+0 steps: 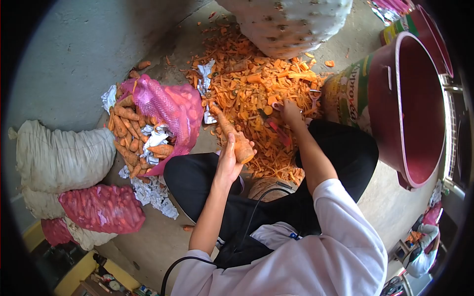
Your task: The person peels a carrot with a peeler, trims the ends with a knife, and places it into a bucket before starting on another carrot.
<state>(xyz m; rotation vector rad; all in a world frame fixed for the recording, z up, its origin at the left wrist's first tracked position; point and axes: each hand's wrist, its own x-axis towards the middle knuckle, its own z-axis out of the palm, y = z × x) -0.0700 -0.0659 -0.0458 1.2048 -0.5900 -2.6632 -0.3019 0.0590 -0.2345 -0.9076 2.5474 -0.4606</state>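
Observation:
My left hand [232, 157] is wrapped around a large carrot [243, 148], its thick end toward me and its thin end pointing away over the peelings. My right hand [291, 114] is low over the heap of orange peelings [247, 93], fingers curled at a small pale pink tool [277, 106] that is partly hidden. Just right of that hand lies a pink peeler [314, 98] with a metal head. A knife with a red handle [280, 134] and a dark blade rests on the peelings between my two hands.
On the left, a pink mesh sack [170, 106] spills unpeeled carrots [129, 133] and crumpled paper [154, 195]. Filled sacks [64, 155] stand beyond it. A large maroon tub [419, 113] stands close on my right. A bulging white sack [291, 24] is ahead. Another person [423, 254] sits far right.

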